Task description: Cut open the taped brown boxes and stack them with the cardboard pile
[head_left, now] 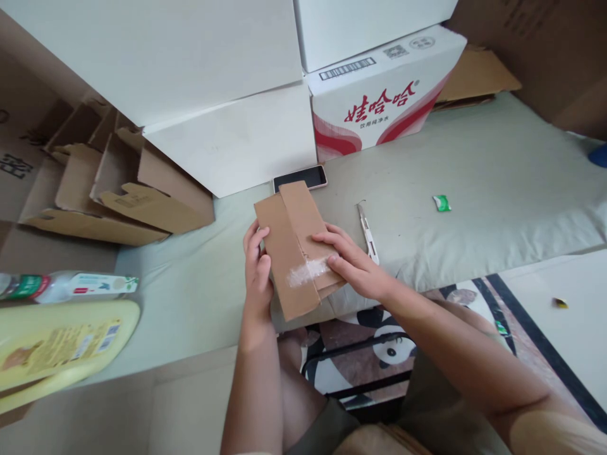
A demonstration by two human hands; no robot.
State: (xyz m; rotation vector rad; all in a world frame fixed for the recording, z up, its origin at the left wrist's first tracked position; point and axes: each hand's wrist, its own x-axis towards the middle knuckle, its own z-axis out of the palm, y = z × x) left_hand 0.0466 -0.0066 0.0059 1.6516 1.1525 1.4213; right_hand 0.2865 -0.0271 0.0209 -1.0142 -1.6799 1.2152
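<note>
Between my two hands is a small brown cardboard box (pixel 289 234), tilted, with a strip of clear tape across its near end. My left hand (pixel 258 265) grips its left edge, thumb and fingers curled against the side. My right hand (pixel 348 259) holds the right edge, with fingertips resting on the top flap. A loose flap sticks out under the right hand. Just right of that hand, a white utility knife (pixel 367 234) lies on the pale green cloth. Behind the box lies a phone (pixel 310 177) with a dark screen, partly covered by the box.
White cartons (pixel 227 139) and a red-and-white water carton (pixel 379 114) stand at the back. Folded brown boxes (pixel 142 183) are at left, above a clear bottle (pixel 61 286) and a yellow jug (pixel 71 341). A green wrapper (pixel 442 203) lies on the cloth (pixel 497 189).
</note>
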